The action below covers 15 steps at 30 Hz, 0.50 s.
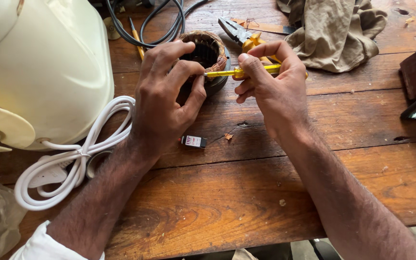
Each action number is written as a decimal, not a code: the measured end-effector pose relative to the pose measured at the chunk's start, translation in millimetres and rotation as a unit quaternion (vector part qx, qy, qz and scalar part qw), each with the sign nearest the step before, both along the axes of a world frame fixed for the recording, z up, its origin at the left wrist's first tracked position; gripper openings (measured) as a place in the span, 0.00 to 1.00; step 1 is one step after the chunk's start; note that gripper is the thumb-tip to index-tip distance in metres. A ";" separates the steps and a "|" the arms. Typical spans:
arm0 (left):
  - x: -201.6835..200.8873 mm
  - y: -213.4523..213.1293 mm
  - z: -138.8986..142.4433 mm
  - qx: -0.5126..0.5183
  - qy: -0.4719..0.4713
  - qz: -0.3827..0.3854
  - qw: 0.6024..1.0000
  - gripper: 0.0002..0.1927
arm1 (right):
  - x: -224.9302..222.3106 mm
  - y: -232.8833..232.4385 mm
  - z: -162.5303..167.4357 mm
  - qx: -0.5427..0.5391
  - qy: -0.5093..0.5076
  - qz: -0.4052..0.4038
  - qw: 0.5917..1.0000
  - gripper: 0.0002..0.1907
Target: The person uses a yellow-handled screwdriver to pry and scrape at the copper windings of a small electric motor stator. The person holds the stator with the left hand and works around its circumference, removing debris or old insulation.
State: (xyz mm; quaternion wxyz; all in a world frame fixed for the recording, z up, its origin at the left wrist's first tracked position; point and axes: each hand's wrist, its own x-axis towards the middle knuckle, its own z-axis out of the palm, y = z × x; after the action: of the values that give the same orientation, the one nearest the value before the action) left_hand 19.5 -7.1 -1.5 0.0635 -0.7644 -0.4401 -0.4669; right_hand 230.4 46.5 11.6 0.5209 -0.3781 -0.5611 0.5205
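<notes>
Hands [217, 91] w/ screwdriver [244, 71] at coil [207, 55]

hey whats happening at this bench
A person works at a wooden table. The left hand steadies a round copper-wound coil, while the right hand holds a yellow screwdriver with its tip pointed at the coil's rim. Pliers, a rag, a bundled white cord and a cream housing lie around.
</notes>
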 end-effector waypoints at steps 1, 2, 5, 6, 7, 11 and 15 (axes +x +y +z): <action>0.4 0.0 0.5 0.001 0.001 0.000 1.000 0.07 | 0.1 0.4 0.0 0.001 -0.002 -0.002 1.000 0.12; 0.2 -0.3 0.9 -0.002 0.002 -0.003 1.000 0.07 | 0.1 0.6 0.1 -0.001 -0.003 -0.002 1.000 0.12; 0.6 -0.7 1.0 -0.007 0.006 -0.010 1.000 0.07 | 1.3 0.9 0.2 -0.003 -0.008 -0.004 1.000 0.12; 0.2 -0.8 0.9 -0.005 0.008 -0.009 1.000 0.06 | 1.3 1.0 0.2 -0.001 -0.011 -0.004 1.000 0.11; -0.1 -0.6 0.8 -0.003 0.011 -0.008 1.000 0.06 | 1.4 1.5 0.3 0.002 -0.014 -0.004 1.000 0.11; -0.4 -0.8 -0.4 -0.001 0.020 -0.014 1.000 0.06 | 2.1 2.3 1.2 0.017 -0.023 -0.009 1.000 0.11; 1.0 5.0 -1.2 0.016 0.024 -0.011 1.000 0.07 | 5.4 2.9 4.6 0.048 -0.027 -0.011 0.998 0.11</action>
State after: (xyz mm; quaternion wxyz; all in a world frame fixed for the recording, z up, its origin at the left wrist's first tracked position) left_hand 20.5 -2.1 -2.7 0.0812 -0.7791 -0.4228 -0.4556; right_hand 235.7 49.4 16.1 0.5287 -0.3728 -0.5952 0.4767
